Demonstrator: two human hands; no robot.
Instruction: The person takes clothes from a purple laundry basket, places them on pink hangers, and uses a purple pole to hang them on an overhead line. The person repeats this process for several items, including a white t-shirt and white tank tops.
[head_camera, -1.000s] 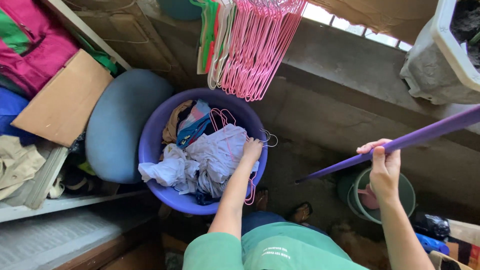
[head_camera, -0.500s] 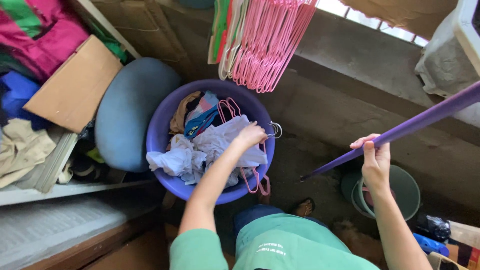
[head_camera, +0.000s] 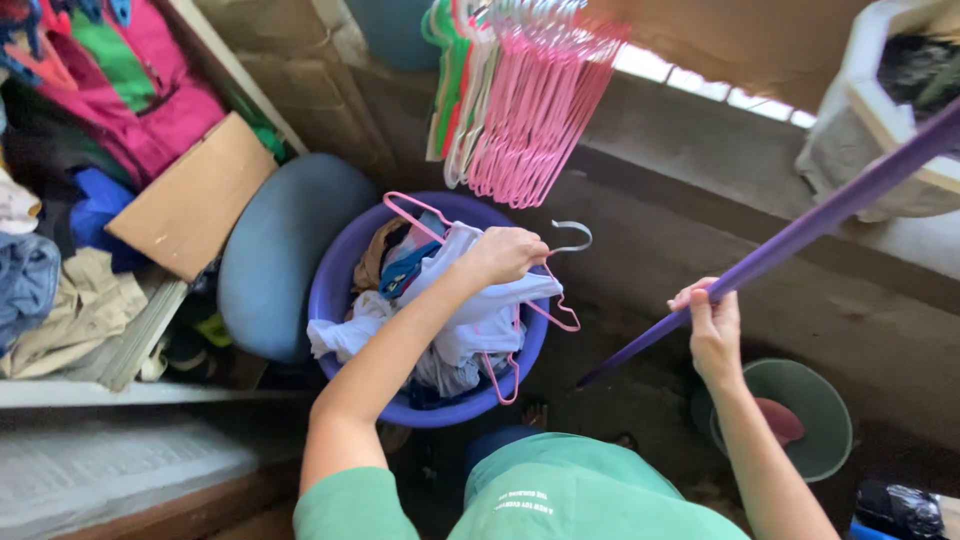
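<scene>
Left hand (head_camera: 508, 255) is gripping a white garment on a pink hanger (head_camera: 470, 290), lifting it just above the purple basin (head_camera: 330, 290); right hand (head_camera: 712, 325) is clenching a purple pole (head_camera: 800, 232) right of the basin, pole slanting up-right, so left hand is nearer the garment

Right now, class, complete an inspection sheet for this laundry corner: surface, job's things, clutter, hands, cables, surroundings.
Surface: bare concrete floor.
Job's things: purple basin of laundry; white garment on a pink hanger; purple pole.
Clutter: cardboard piece, blue round lid, green bucket.
Hands: left hand grips the hanger top; right hand grips the pole.
Cables: nothing seen.
Surroundings: hanging pink hangers, clothes heaped on a shelf.
</scene>
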